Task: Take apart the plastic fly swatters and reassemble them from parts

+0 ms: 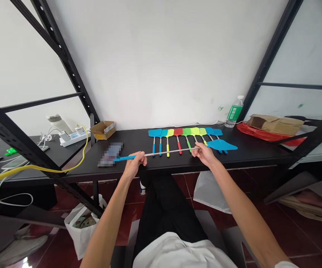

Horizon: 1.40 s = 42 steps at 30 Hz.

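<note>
A blue fly swatter [222,144] with a long metal rod is stretched between my two hands above the front of the black table. My left hand [134,162] is closed round it where the blue handle meets the rod. At the other end, my right hand [204,153] pinches the rod close to the blue paddle. Behind the rod lies a row of several shorter fly swatters [178,133] in blue, yellow, red and green, paddles toward the wall and handles toward me. Parts of the row's right end are hidden by my right hand and the blue paddle.
A phone [112,153] lies left of the row, near an open cardboard box [103,130]. A water bottle [235,112] stands at the back right beside a brown cardboard piece [275,123] on red plastic. A yellow cable [38,168] crosses a black shelf post [66,63] at left.
</note>
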Each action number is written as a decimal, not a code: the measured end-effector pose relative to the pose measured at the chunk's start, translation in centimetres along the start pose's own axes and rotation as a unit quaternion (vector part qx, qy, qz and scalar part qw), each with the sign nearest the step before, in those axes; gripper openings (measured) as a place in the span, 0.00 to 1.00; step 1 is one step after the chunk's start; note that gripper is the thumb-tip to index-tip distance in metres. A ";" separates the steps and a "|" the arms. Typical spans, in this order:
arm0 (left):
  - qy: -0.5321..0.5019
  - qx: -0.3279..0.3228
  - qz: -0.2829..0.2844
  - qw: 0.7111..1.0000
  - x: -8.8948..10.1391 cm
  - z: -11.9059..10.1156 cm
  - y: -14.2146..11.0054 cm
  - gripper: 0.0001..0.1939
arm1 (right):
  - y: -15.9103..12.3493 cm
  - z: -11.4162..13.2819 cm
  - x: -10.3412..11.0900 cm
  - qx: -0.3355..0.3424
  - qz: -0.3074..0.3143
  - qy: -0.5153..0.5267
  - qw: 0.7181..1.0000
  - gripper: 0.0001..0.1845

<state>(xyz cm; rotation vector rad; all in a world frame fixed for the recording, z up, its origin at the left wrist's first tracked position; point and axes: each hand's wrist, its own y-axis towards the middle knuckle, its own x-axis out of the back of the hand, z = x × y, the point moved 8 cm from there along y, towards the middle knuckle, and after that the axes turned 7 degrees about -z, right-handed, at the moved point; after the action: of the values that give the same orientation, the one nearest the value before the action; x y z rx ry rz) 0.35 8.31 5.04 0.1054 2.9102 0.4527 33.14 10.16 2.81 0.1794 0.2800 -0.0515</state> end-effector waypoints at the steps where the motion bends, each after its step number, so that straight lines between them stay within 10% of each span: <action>1: -0.005 0.002 -0.012 1.000 0.1 0.1 0.1 0.22 | 0.0 0.1 -0.1 0.002 0.002 -0.005 1.000 0.26; 14: -0.094 0.012 -0.151 0.984 2.1 1.3 0.7 0.27 | -0.2 -0.1 -0.5 0.007 0.034 -0.020 0.999 0.24; 42: -0.120 0.019 -0.149 0.981 2.3 1.3 0.7 0.26 | 0.1 0.3 0.6 0.003 -0.053 0.085 0.995 0.23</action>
<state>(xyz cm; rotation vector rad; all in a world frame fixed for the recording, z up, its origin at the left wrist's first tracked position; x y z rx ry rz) -1.62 9.56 3.64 -0.2508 2.6358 0.3101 33.80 10.21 2.91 0.1753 0.4586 -0.1421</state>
